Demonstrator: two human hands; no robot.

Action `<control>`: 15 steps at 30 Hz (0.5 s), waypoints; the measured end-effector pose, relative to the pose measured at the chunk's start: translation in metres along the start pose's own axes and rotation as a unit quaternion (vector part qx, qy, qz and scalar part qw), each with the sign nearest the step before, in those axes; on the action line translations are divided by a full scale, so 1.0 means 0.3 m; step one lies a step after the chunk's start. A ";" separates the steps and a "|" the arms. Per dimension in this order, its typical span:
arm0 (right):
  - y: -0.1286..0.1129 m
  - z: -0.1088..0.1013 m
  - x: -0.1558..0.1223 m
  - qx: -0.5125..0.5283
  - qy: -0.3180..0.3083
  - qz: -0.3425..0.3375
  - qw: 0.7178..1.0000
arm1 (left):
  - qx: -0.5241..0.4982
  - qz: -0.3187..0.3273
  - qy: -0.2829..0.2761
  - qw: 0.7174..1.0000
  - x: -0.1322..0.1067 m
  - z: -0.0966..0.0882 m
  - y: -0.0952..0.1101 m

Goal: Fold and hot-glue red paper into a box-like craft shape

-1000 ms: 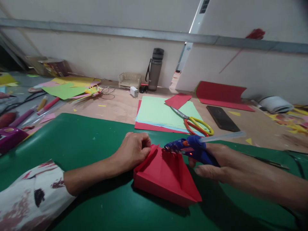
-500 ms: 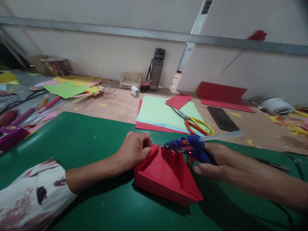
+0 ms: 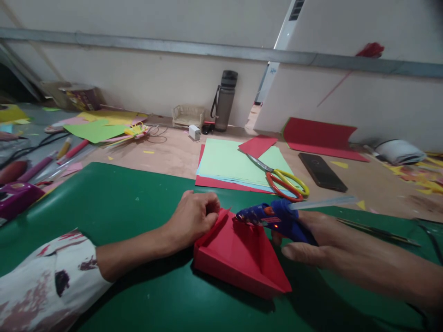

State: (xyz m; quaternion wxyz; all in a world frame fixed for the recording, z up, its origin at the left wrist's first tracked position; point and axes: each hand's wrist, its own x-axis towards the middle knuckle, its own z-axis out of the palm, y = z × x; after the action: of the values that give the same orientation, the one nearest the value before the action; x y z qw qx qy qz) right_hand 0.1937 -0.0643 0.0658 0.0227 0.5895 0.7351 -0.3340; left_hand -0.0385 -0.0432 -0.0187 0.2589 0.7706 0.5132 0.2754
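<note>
A folded red paper box with slanted sides rests on the green mat. At its upper left edge, my left hand is closed, pinching the red paper between thumb and fingers. My right hand is wrapped around a blue hot glue gun with a small lit orange light. The gun's nozzle points left, at the far edge of the box; whether it touches the paper I cannot tell. A clear glue stick sticks out from the gun's back.
Scissors lie on stacked pale green paper behind the box. A phone, folded red card and tweezers are to the right. A bottle stands by the wall. Coloured paper and a purple tool lie left.
My right hand and the glue gun have shifted slightly right and down along the box's far edge. My left hand keeps its pinch on the paper, and the box has hardly moved.
</note>
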 end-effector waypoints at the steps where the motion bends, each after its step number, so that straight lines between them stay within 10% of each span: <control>1: -0.001 -0.001 0.000 0.009 -0.019 -0.001 1.000 | 0.003 0.002 0.003 1.000 -0.002 0.003 -0.003; 15: -0.005 -0.003 0.015 -0.009 0.003 -0.019 1.000 | 0.031 0.077 0.027 0.996 -0.002 0.022 -0.023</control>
State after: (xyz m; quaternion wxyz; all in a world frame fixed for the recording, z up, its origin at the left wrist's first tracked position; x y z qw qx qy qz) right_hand 0.1912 -0.0602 0.0653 0.0194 0.5764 0.7493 -0.3254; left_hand -0.0387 -0.0422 -0.0282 0.1987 0.8077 0.4674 0.2993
